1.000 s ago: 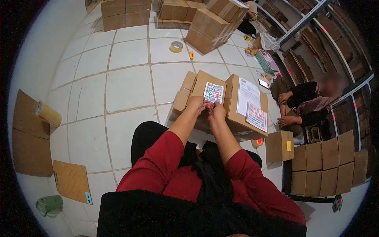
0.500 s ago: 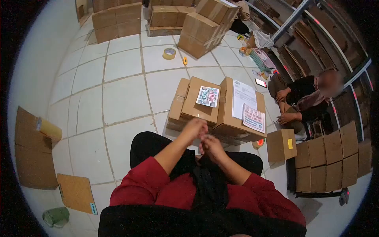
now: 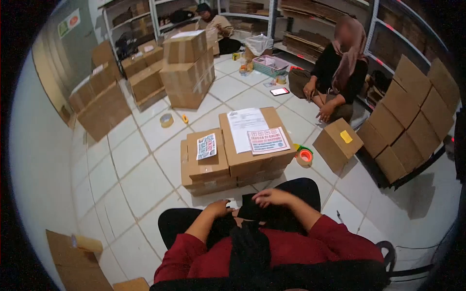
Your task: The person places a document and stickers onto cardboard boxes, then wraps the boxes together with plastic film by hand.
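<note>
My left hand (image 3: 219, 208) rests low over my crossed legs, its fingers loosely spread and holding nothing. To its right, my right hand (image 3: 270, 197) is raised above my lap, open with fingers apart. Beyond both hands stand closed cardboard boxes. The smaller box (image 3: 221, 162) bears a colourful printed card (image 3: 207, 146). On the larger box (image 3: 226, 127) lie a white printed sheet (image 3: 245, 121) and a red-printed card (image 3: 268, 140). Neither hand touches a box.
A tape dispenser (image 3: 304, 156) and a small carton (image 3: 338, 144) sit to the right. A tape roll (image 3: 166, 120) and yellow cutter (image 3: 185, 119) lie farther off. One person (image 3: 340, 63) sits near a phone (image 3: 279, 91); another person (image 3: 221, 26) sits at the back.
My hands, close together before, have moved apart and opened. The view has tilted up and swung right, showing more shelves and the person at the back.
</note>
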Tool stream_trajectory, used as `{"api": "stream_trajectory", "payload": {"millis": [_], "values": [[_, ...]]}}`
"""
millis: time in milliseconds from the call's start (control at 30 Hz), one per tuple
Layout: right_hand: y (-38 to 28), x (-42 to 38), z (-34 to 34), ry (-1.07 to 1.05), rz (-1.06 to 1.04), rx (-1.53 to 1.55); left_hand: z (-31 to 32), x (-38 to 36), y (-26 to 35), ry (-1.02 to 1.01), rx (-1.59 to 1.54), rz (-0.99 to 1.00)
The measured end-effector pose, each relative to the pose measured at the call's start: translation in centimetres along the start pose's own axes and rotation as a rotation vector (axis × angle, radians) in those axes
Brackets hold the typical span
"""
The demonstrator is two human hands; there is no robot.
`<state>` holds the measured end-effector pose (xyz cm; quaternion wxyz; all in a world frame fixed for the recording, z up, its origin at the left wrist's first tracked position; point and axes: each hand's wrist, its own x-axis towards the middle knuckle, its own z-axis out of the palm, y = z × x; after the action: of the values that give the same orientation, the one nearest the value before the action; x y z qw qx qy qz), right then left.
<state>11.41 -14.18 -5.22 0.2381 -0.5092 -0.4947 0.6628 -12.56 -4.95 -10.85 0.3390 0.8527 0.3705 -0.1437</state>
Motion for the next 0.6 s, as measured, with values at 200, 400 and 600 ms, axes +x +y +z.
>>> {"api": "stream_trajectory", "payload": {"millis": [200, 400, 600], "values": [[0.5, -3.9, -13.1, 0.93, -0.33, 0.425, 1.3, 1.5, -1.9, -0.062, 0.026, -0.04], [9.1, -1.0, -22.3, 1.074, -0.066, -0.571, 1.9, 3.4, -2.5, -0.158, 0.05, -0.127], [12.2, -0.6, -23.4, 0.957, 0.287, -0.955, 2.2, 3.5, -3.7, -0.167, -0.019, -0.189]]}}
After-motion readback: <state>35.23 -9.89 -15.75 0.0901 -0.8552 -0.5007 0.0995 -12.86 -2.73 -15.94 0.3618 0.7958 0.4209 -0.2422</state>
